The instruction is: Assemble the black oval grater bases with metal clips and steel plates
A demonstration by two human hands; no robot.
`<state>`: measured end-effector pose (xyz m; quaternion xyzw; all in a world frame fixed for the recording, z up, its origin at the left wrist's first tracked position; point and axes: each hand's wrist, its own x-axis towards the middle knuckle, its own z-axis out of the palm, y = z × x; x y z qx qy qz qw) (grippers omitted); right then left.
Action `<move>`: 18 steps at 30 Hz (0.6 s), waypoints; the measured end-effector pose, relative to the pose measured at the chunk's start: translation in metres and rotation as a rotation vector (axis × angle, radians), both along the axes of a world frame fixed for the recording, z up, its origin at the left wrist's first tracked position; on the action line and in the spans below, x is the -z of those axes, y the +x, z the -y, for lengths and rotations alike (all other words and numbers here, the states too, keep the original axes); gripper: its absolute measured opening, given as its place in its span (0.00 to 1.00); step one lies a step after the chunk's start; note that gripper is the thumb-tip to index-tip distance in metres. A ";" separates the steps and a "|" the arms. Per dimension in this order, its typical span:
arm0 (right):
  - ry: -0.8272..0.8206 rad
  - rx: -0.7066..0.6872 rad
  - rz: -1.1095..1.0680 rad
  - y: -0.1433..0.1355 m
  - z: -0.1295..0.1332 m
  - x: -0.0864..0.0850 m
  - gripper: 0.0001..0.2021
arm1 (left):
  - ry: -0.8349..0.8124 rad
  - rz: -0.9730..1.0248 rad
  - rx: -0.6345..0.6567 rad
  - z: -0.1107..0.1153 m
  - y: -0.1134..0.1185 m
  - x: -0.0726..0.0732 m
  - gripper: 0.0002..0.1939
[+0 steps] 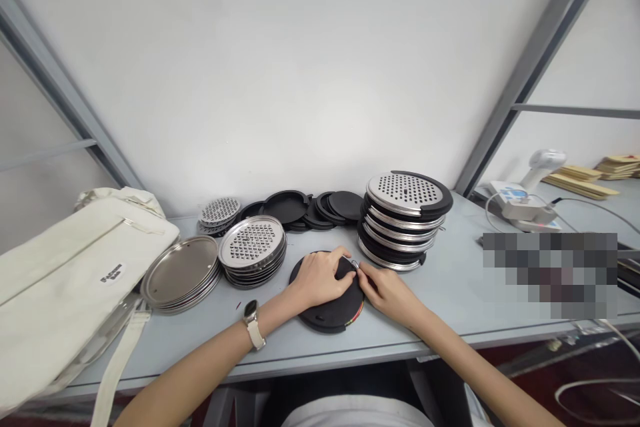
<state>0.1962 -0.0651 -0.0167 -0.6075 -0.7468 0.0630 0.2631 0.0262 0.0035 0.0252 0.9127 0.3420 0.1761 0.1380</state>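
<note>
A black round disc [325, 317] lies on the table in front of me, with a strip of red and yellow along its right edge. My left hand [320, 278] rests over its upper part, fingers curled toward the far edge and thumb pressing near the right side. At that right edge, my right hand [385, 288] pinches a small metal wire loop [355, 265] between thumb and forefinger. Just behind, to the right, stands a stack of perforated metal discs in black rims [407, 213]. Left of my hands is a pile of metal grater discs [253, 243].
Plain metal plates [183, 273] are piled further left, beside a cream bag [90, 280]. Loose black rims [285, 207] and smaller grater discs [220, 211] lie along the wall. At right are a white handheld scanner [545, 167], cables and wooden strips [580, 183].
</note>
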 end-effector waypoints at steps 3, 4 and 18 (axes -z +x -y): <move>-0.004 0.006 -0.005 0.000 0.000 -0.001 0.12 | -0.002 0.014 0.006 0.001 0.000 -0.001 0.15; -0.006 0.007 -0.008 -0.001 0.000 -0.001 0.12 | -0.002 0.018 0.008 0.001 0.000 -0.002 0.15; -0.008 0.008 -0.023 -0.001 0.000 0.000 0.11 | 0.013 0.032 0.029 0.001 0.000 -0.001 0.10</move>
